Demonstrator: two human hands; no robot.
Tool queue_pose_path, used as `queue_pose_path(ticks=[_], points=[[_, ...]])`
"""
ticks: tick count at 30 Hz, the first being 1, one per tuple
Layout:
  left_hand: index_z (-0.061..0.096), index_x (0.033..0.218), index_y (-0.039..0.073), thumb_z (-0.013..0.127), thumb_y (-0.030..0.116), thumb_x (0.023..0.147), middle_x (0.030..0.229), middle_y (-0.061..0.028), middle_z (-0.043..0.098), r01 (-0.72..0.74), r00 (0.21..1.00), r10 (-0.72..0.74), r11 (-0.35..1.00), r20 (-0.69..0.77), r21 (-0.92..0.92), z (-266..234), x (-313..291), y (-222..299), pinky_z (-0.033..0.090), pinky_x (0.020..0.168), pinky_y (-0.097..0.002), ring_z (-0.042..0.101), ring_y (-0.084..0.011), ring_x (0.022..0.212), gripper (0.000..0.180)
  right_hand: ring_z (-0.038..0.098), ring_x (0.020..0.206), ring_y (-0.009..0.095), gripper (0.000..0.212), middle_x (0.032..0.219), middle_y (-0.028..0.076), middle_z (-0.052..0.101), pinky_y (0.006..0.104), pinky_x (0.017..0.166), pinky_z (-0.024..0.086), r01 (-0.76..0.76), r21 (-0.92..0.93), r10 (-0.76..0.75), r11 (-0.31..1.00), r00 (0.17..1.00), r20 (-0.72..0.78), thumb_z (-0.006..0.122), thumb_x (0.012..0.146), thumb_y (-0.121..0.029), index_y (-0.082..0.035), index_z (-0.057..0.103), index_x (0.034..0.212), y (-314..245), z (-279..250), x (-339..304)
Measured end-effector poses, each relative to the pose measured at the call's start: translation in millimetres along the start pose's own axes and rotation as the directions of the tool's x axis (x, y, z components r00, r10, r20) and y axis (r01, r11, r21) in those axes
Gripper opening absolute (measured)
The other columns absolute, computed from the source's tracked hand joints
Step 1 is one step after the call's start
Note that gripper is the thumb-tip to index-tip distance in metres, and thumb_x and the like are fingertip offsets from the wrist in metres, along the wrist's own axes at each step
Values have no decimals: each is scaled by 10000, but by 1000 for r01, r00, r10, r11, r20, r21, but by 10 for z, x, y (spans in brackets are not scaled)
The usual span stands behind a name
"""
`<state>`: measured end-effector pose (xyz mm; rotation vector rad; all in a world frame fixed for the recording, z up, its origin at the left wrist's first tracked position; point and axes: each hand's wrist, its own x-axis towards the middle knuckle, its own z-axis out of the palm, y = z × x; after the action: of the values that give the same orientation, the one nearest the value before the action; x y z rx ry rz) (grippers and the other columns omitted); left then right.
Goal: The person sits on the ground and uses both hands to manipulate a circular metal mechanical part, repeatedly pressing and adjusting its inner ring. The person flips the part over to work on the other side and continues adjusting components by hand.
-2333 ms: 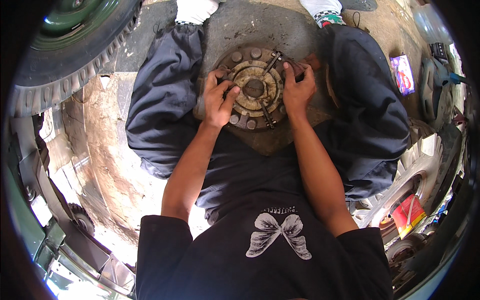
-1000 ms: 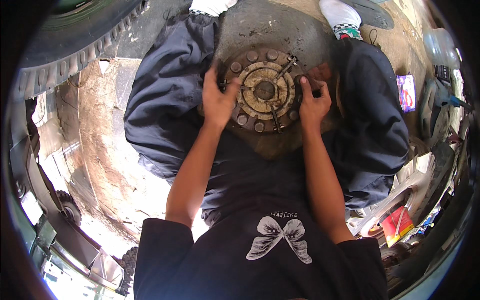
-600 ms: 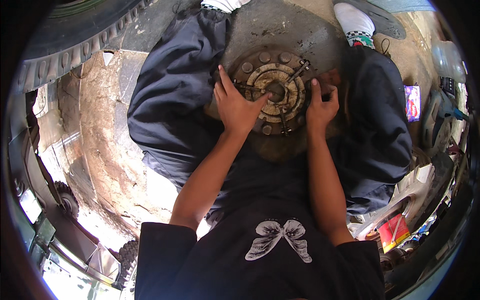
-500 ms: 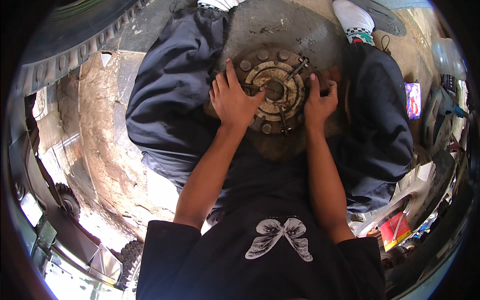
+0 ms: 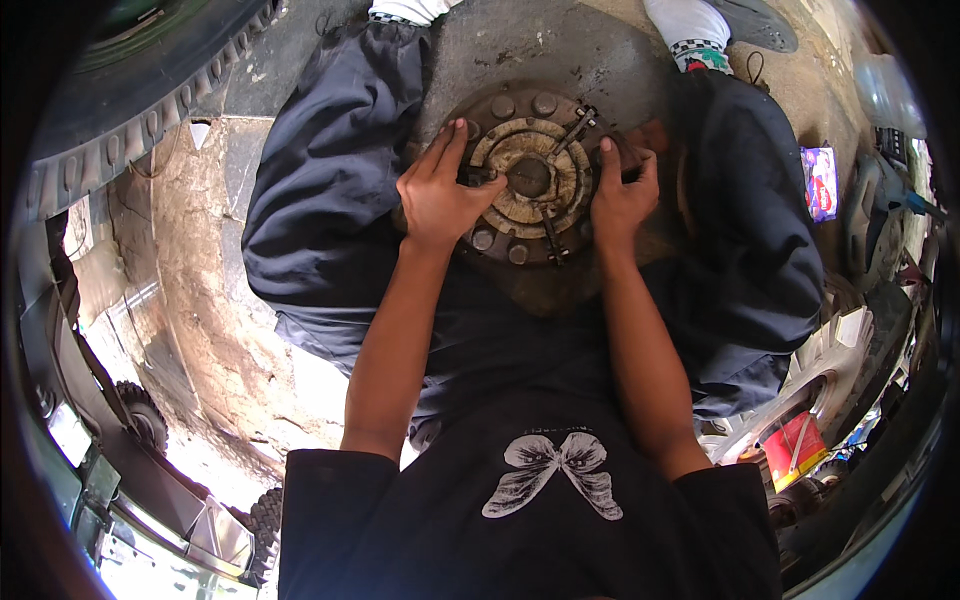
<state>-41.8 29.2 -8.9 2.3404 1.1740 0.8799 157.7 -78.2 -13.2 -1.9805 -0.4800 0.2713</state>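
Observation:
A round, greasy clutch pressure plate [image 5: 558,225] lies on the ground between my legs. Bolt heads ring its outer rim, and narrow metal levers [image 5: 557,232] point outward from its worn central ring [image 5: 500,150]. My left hand [image 5: 432,200] grips the left side, fingertips on the rim and thumb reaching inward over the left lever. On the opposite side my right hand [image 5: 622,200] has its thumb up against the rim and its fingers curled at a dark lug there. What lies under the right fingers is partly hidden.
My legs in dark trousers [image 5: 330,200] flank the plate. A large tyre [image 5: 170,100] stands at the far left. On the right are a purple packet [image 5: 820,184], a clear plastic bottle [image 5: 885,95] and a red and yellow container [image 5: 795,450]. Machine parts crowd both edges.
The plate appears turned slightly, its lower lever shifting from lower right toward the bottom middle. My left index finger has drawn in beside the others. The whole view has shifted a little.

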Motion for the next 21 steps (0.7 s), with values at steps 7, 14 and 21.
queue_pose_path(ticks=[7,14,21], points=[[738,1249,-59,839,190,715,1192,-255,767,-64,997,66,996,-33,57,53,16,-40,654,897,-402,782,-346,1074,598,648,845,193,346,901,96,728,364,832,518,40,-24,-40,999,999,-19,842,941,-302,3,690,1000,13,-1,3],[750,1240,-49,770,139,735,1167,-245,776,-71,995,76,995,-64,73,63,20,-38,650,830,-382,789,-330,968,539,649,836,161,370,886,78,744,349,827,522,58,-31,-60,998,997,-39,842,944,-330,6,700,1011,21,11,-6],[710,1303,-39,949,200,621,1245,-265,747,-31,999,30,999,23,27,-18,1,-13,647,898,-393,775,-355,1089,761,652,842,161,347,892,84,744,350,835,522,36,-19,-36,999,999,-27,835,947,-309,4,701,1014,2,11,-4]])
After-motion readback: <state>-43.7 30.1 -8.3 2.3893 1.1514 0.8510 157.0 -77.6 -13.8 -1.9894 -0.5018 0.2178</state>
